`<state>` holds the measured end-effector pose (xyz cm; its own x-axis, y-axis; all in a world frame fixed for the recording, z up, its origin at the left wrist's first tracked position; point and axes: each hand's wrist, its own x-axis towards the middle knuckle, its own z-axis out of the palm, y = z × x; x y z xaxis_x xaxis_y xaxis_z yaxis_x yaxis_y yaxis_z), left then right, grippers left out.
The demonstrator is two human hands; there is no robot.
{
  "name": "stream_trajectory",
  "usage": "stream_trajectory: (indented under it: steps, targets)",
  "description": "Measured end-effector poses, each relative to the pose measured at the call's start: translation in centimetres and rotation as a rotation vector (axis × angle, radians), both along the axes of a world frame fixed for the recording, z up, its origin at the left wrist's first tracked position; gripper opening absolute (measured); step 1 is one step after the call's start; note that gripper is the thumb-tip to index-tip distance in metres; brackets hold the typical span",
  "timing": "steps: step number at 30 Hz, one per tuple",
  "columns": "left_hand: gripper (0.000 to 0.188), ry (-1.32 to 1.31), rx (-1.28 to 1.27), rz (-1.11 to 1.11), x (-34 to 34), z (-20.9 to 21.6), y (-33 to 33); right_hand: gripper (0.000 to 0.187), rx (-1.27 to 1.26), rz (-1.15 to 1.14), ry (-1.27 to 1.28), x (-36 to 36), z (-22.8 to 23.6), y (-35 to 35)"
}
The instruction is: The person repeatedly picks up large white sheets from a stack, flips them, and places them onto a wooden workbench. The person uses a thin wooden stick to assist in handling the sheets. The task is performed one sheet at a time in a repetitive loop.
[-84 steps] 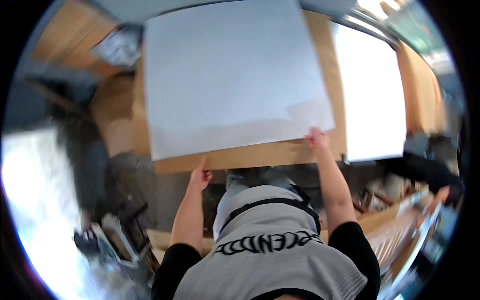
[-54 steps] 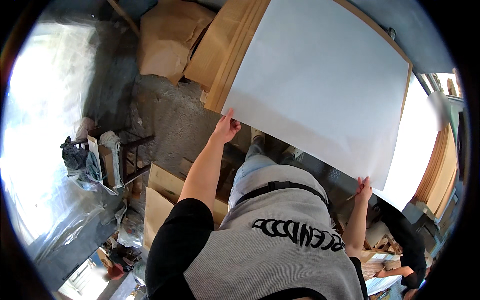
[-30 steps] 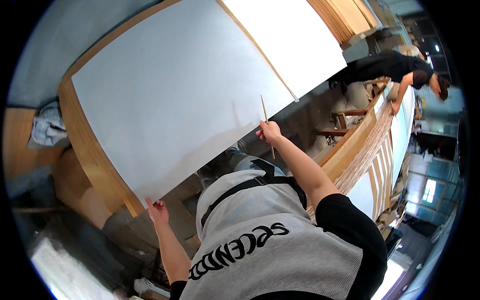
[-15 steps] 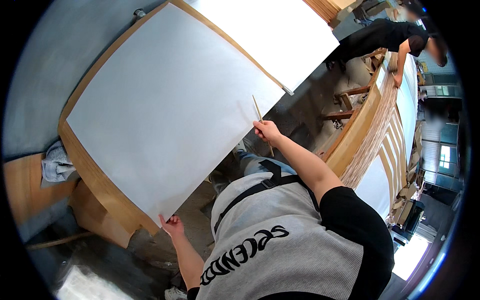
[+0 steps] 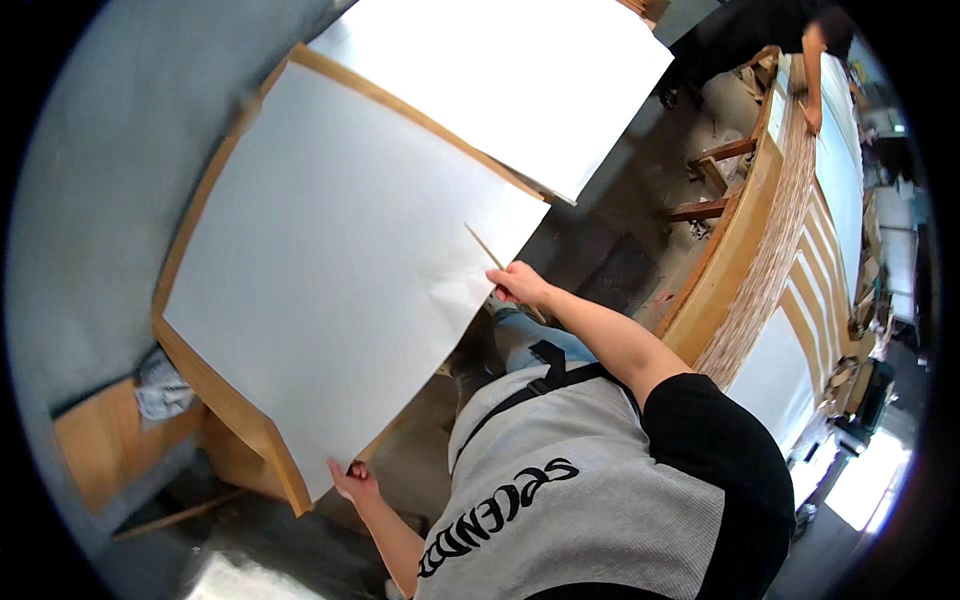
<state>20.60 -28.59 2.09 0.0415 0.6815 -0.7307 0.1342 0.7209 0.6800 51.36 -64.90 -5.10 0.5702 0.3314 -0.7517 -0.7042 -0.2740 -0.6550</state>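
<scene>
A large white sheet (image 5: 330,240) lies in front of me over a brown backing that shows as a border (image 5: 190,370) along its far and left sides. My left hand (image 5: 355,482) pinches the near left corner of the sheet, thumb on top and fingers curled under. At the sheet's near right edge, my right hand (image 5: 515,283) is closed around a thin wooden stick (image 5: 484,244), which points up and to the left over the sheet. The right fingers also grip the sheet's edge, and the sheet puckers beside them.
Another white sheet (image 5: 490,90) lies beyond the first. To the right stands a long stack (image 5: 765,265) of layered brown-edged strips on wooden supports (image 5: 700,210); a co-worker's hand (image 5: 812,118) rests on it. A grey cloth (image 5: 163,388) sits at the left.
The view has shifted, and the sheet now sits lower in it. The stick leans further left, and the sheet has creased beside my right hand. My left hand keeps its corner hold.
</scene>
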Motion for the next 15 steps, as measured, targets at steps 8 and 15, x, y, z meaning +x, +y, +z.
stream_trajectory:
  steps: [8,15]
  targets:
    - [0.031,-0.268,0.782,-0.076,19.9,21.9,3.4,0.029,0.279,-0.245,-0.118,2.8,10.0,-1.0]
    - [0.030,-1.065,1.043,-0.531,35.0,37.2,-0.7,0.029,0.292,-0.259,-0.507,1.3,24.5,-9.4]
